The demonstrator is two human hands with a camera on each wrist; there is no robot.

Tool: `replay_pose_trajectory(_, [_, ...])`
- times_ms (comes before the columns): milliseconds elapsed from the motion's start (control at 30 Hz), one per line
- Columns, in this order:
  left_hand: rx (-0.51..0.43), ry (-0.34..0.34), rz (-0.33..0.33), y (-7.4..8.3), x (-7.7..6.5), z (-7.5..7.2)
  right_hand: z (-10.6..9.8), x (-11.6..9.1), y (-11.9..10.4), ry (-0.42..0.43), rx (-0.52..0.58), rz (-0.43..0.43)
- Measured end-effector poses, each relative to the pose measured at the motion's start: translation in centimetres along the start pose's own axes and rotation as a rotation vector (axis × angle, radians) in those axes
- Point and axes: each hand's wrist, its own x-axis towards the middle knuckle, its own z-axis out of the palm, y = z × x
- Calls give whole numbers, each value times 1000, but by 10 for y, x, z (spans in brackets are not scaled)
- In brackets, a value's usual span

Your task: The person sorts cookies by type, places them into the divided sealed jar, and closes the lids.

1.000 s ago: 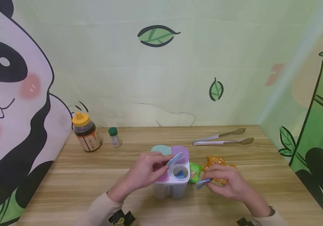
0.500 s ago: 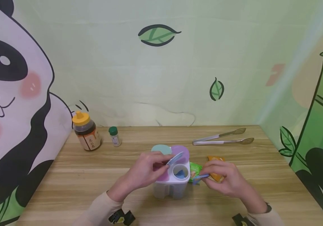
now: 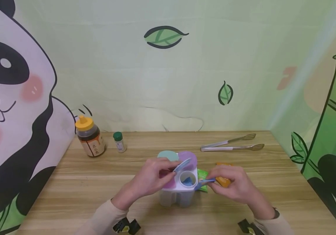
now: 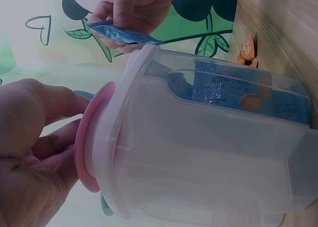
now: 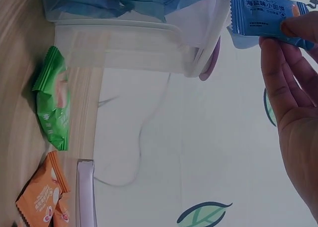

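Observation:
A clear-sided storage box [image 3: 175, 197] with a white top and coloured round lids stands on the table. My left hand [image 3: 148, 178] pinches its raised light-blue lid [image 3: 182, 165], above the pink lid [image 4: 89, 142]. Beneath the raised lid, the round opening shows blue packets [image 4: 228, 90] inside the compartment. Just right of that opening, my right hand [image 3: 234, 184] pinches a small blue snack packet [image 5: 263, 13] between thumb and fingers. Its free end is at the box's right rim, above a green packet [image 3: 203, 179].
Orange packets [image 5: 44, 194] lie by the green one, partly hidden behind my right hand in the head view. Whisk-ended tongs [image 3: 218, 148] lie at the back right. A yellow-capped bottle [image 3: 91, 140] and a small green-capped bottle [image 3: 119, 143] stand at the back left.
My right hand has moved left with the blue packet, from over the orange packets to the box's rim. The left hand has kept the lid raised in the same place.

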Motion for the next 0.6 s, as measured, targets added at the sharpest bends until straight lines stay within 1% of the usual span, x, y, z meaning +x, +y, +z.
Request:
replay_pose_trajectory(233, [-10,-9,-10,1,0,-1,2,5,-1,13,47,-2])
replay_pose_trajectory(533, [-11,-11,-13,0,1,0,6,10,2,67,82,-13])
replay_pose_trajectory(600, [-13,-14,-16,0,0,0,6,11,4,70,107,-17])
